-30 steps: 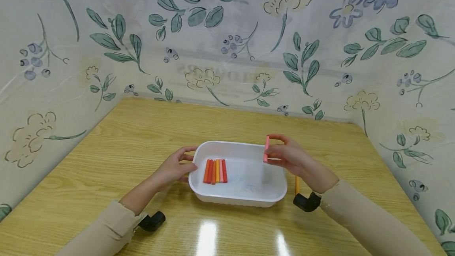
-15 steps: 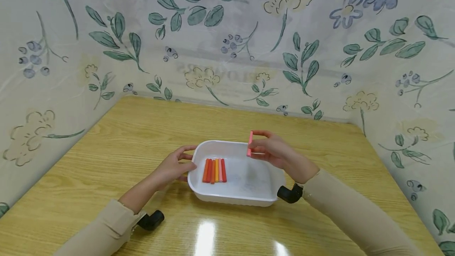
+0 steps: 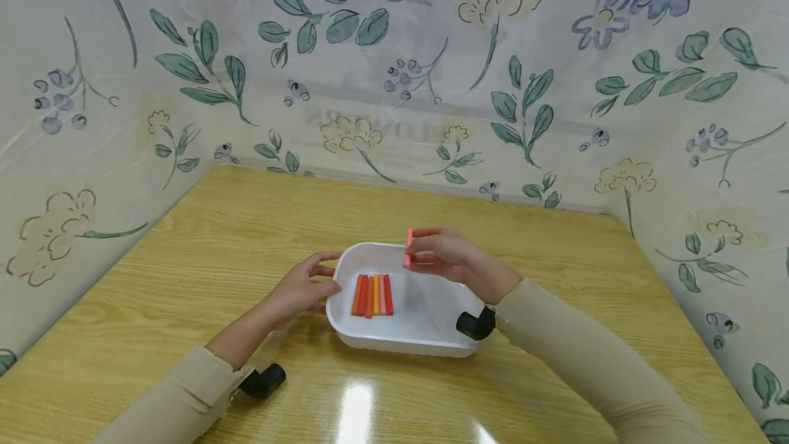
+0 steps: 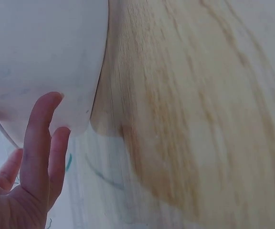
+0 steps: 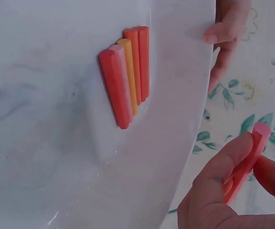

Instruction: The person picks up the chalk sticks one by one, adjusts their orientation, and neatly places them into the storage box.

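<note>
A white plastic tub (image 3: 431,310) sits on the wooden table. In its left part several crayons (image 3: 372,295), red, orange, yellow and pink, lie side by side in a row. My left hand (image 3: 305,290) holds the tub's left end, thumb at the rim and fingers along the outer wall, as the left wrist view shows. Above the tub's back rim, my right hand (image 3: 446,257) pinches a pink crayon (image 3: 408,248) between thumb and fingers. The crayon stands nearly upright in the head view, apart from the row.
The wooden table (image 3: 259,211) extends all around the tub. Behind it and at both sides hangs a floral sheet (image 3: 394,53). Black wrist mounts (image 3: 263,381) jut from both sleeves, the right one over the tub's front right corner.
My right hand has moved left over the tub with the pink crayon. A yellow-orange stick right of the tub is now out of sight near my arm. The left hand has barely moved.
</note>
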Available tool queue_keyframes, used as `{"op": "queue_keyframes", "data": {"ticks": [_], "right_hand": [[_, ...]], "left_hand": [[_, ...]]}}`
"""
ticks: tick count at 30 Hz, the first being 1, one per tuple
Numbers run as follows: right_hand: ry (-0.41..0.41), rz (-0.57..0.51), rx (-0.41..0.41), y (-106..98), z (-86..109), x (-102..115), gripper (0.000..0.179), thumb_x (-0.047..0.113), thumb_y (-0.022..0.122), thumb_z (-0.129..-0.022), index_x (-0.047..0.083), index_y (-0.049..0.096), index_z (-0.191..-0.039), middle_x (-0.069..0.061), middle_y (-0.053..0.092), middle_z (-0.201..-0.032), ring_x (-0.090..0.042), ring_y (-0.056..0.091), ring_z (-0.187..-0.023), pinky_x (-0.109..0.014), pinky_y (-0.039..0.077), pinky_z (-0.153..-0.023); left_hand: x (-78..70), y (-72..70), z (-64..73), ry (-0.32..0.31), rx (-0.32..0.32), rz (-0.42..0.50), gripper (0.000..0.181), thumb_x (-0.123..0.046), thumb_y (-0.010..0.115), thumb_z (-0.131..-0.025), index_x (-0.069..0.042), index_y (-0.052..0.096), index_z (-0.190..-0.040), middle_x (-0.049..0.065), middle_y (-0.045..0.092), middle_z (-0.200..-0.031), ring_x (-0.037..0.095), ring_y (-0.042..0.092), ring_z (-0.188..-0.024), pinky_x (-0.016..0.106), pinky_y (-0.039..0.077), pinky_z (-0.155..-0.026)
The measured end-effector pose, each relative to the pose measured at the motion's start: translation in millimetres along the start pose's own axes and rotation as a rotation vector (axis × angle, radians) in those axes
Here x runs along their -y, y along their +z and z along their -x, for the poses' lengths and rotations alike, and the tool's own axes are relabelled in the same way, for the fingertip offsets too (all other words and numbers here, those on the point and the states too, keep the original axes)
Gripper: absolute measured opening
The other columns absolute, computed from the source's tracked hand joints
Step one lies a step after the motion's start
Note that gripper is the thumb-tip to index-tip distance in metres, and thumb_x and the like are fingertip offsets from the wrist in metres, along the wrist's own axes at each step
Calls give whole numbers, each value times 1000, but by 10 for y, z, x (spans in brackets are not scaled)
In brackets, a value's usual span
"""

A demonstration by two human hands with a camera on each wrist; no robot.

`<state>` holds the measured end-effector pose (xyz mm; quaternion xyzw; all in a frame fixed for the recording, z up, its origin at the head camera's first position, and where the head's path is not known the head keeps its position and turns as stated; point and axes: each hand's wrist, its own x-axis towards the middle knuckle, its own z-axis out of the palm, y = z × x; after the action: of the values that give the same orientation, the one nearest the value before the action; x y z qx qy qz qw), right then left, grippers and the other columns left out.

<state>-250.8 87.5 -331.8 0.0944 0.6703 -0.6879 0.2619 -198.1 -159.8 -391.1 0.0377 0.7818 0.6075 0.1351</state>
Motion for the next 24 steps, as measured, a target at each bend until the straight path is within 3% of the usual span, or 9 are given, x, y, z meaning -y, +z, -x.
{"op": "queue_keyframes", "data": {"ticks": [8,16,24], "right_hand": [[91,84,102,44,-82,-33,40,-1,55,-89,-1,44,-128,-19,51,-117,-26,58,-87,-38,51,-85],[171,253,181,61,-185,-112,32,0,58,-89,-6,51,-119,-13,56,-98,-24,58,-82,-33,54,-77],[192,376,177,106,-303,-269,24,-4,62,-85,-6,55,-107,-14,59,-92,-23,58,-77,-32,56,-72]], "left_hand": [[-5,-4,9,11,5,-7,60,-4,58,-86,-7,34,-141,28,41,-127,35,57,-98,41,56,-66],[0,-5,17,11,6,-3,61,-4,58,-86,-7,33,-141,28,41,-127,36,56,-99,42,56,-66],[-13,10,29,13,13,-3,61,-5,58,-87,-7,31,-142,28,41,-128,37,56,-102,42,56,-66]]}}
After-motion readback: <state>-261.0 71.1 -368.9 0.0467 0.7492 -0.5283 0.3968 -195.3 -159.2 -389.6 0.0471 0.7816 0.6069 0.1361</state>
